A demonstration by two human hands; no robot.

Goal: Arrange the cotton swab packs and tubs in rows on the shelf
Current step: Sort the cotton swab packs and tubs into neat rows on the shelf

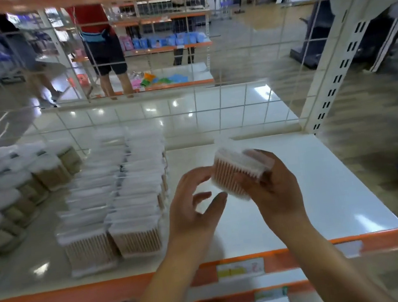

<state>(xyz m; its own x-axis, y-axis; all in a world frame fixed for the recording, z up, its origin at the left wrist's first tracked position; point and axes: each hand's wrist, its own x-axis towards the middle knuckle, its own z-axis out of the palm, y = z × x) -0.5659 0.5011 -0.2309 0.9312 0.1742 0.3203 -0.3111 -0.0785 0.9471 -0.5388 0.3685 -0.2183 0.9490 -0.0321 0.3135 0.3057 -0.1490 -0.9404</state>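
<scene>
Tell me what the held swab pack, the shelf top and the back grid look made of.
Cotton swab pack in the right hand: clear glossy plastic wrap, judging by its sheen; tan sticks look wooden, tips white cotton.
Shelf: smooth white surface with bright glare spots, probably painted metal or laminate.
Back grid: thin white crossing wires, likely coated metal.

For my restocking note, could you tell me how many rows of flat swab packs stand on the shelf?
2: a left row and a right row, side by side left of the hands; blur may hide packs.
</scene>
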